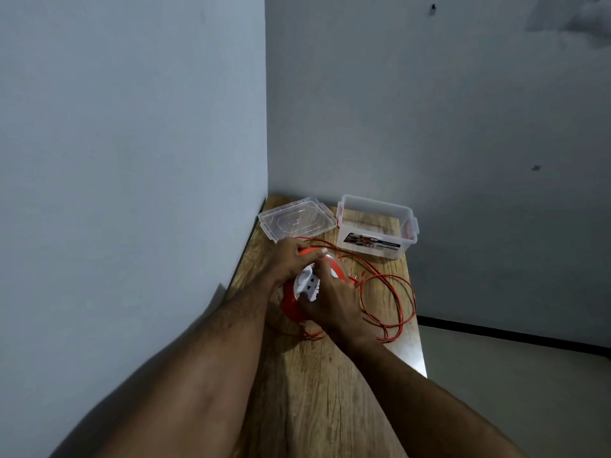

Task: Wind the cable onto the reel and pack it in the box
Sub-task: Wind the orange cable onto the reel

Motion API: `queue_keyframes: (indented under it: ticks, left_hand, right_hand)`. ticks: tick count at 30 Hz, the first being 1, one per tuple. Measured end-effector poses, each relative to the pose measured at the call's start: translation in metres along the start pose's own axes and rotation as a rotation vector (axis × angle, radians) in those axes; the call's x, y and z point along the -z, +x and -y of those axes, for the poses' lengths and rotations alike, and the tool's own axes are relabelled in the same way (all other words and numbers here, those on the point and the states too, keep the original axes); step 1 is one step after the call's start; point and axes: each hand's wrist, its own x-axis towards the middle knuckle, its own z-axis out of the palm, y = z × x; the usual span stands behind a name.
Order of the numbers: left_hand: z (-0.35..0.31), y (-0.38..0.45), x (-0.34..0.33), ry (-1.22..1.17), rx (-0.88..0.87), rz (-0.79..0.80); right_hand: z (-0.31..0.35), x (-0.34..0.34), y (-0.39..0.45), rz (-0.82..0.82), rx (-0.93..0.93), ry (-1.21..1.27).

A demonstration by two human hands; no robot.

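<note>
On your wooden table [317, 391], the clear box [377, 226] holds no cable; its lid [296, 219] lies just left. Loose orange cable [390, 302] sprawls beside the reel [291, 302], gripped by your left hand [291, 259] and right hand [334, 302].

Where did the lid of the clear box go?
In the head view, the lid lies flat on the wooden table at its far left corner by the wall, just left of the open clear box and beyond the left hand.
</note>
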Motion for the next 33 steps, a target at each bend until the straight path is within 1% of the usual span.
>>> queue_keyframes:
  ticks: [2,4,6,7,9,10,11,12,13,14,15,17,18,19,20,21,22,23,27,30,33]
  left_hand:
    - [0.002,0.0,-0.002,-0.054,-0.005,-0.046]
    - [-0.004,0.0,-0.002,-0.068,0.007,-0.06]
    - [-0.01,0.0,-0.004,-0.012,-0.005,-0.067]
    - [-0.012,0.0,-0.005,0.023,-0.011,-0.072]
    - [-0.013,-0.001,-0.006,0.071,-0.028,-0.071]
    - [-0.012,0.0,-0.007,0.081,-0.036,-0.068]
    - [-0.01,0.0,-0.006,0.084,-0.042,-0.059]
    - [-0.008,0.0,-0.005,0.08,-0.034,-0.049]
    - [-0.005,0.001,-0.004,0.062,-0.025,-0.05]
    - [-0.002,0.001,-0.002,0.041,-0.007,-0.058]
    - [0.001,0.001,0.001,0.021,0.004,-0.071]
    - [0.005,0.002,0.004,0.007,0.021,-0.093]
    - [0.005,0.002,0.005,0.003,0.028,-0.097]
    - [0.004,0.004,0.006,-0.001,0.029,-0.093]
    - [0.004,0.005,0.006,-0.003,0.034,-0.084]
    - [0.004,0.006,0.006,-0.008,0.028,-0.077]
    - [0.004,0.007,0.005,-0.005,0.027,-0.077]
    - [0.005,0.008,0.004,-0.001,0.02,-0.075]
    - [0.003,0.008,0.0,-0.027,0.011,-0.053]
    - [0.0,0.006,0.0,-0.028,-0.006,-0.026]
    - [-0.001,0.005,0.001,-0.048,-0.016,-0.017]
  right_hand:
    - [0.007,0.001,0.002,-0.11,-0.175,0.136]
    - [0.016,0.001,0.004,-0.221,-0.324,0.285]
    - [0.022,-0.003,0.007,-0.307,-0.509,0.408]
    - [0.025,-0.006,0.01,-0.335,-0.636,0.477]
    - [0.027,-0.013,0.017,-0.36,-0.914,0.65]
    - [0.026,-0.015,0.02,-0.363,-1.007,0.724]
    - [0.024,-0.016,0.022,-0.352,-1.059,0.771]
    - [0.022,-0.016,0.023,-0.328,-1.064,0.78]
    - [0.022,-0.014,0.022,-0.296,-1.011,0.744]
    - [0.021,-0.01,0.018,-0.269,-0.895,0.657]
    - [0.021,-0.004,0.012,-0.265,-0.723,0.507]
    - [0.014,0.007,0.002,-0.296,-0.307,0.143]
    - [0.008,0.01,-0.002,-0.271,-0.116,0.007]
    - [0.004,0.01,-0.004,-0.205,0.035,-0.106]
    - [0.0,0.009,-0.007,-0.106,0.126,-0.205]
    - [-0.002,0.006,-0.009,-0.009,0.154,-0.284]
    - [-0.005,0.004,-0.01,0.052,0.142,-0.334]
    - [-0.005,0.003,-0.011,0.072,0.119,-0.359]
    - [-0.002,0.001,-0.008,0.077,0.081,-0.39]
    - [-0.003,0.001,-0.003,0.101,0.102,-0.388]
    - [-0.004,0.004,0.002,0.094,0.116,-0.334]
